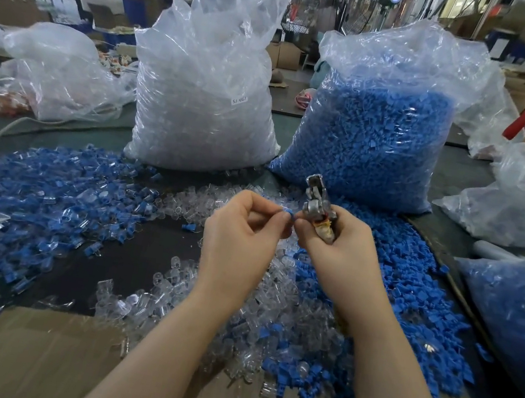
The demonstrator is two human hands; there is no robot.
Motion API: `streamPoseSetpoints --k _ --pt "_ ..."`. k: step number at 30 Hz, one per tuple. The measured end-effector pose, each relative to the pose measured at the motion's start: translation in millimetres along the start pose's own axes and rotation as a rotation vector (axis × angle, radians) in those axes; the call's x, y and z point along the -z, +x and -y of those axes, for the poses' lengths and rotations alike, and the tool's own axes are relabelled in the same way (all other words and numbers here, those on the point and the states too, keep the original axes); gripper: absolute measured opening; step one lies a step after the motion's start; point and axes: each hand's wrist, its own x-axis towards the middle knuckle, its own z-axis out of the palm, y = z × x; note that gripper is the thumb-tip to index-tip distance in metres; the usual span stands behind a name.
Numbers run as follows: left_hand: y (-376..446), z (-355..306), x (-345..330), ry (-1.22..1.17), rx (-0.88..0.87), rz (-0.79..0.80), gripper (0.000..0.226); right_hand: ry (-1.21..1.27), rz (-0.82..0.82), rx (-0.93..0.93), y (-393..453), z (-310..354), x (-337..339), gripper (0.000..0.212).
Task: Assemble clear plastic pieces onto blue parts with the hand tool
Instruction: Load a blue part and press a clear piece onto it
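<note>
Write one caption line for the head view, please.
Left hand pinches a blue part beside the metal hand tool held in the right hand.

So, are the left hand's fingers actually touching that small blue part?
Touching. The head view shows the left hand pinching the blue part between its fingers, beside the hand tool gripped by the right hand.

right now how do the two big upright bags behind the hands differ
The left bag is filled with clear pieces; the right bag is filled with blue parts. The left bag carries a small white label; none shows on the right bag. Both are clear plastic sacks, open-topped, standing on the table.
</note>
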Motion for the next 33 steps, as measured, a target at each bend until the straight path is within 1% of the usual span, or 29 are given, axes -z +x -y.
streamPoseSetpoints --k 1,3,5,14,22,33 --pt "0.8 -0.4 0.6 -0.053 0.023 0.01 0.013 0.001 0.022 -0.004 0.1 -0.4 2.2 0.007" --pt "1.9 -1.8 1.7 -0.177 0.066 0.035 0.011 -0.016 0.074 -0.019 -0.2 -1.8 6.9 0.014" --pt "2.0 -2.7 3.0 -0.234 0.068 0.051 0.01 -0.045 0.121 -0.035 -0.7 -2.6 9.8 0.014" --pt "-1.2 -1.5 3.0 -0.173 -0.048 0.073 0.012 -0.127 0.135 -0.01 -0.3 -1.5 10.6 0.014" --pt "-2.4 -5.1 2.5 -0.174 -0.083 0.07 0.012 -0.182 0.209 0.01 -1.3 -1.2 10.2 0.022" --pt "-0.3 -3.4 4.1 -0.19 -0.099 0.119 0.01 -0.217 0.186 0.025 -2.5 -1.4 9.1 0.02"
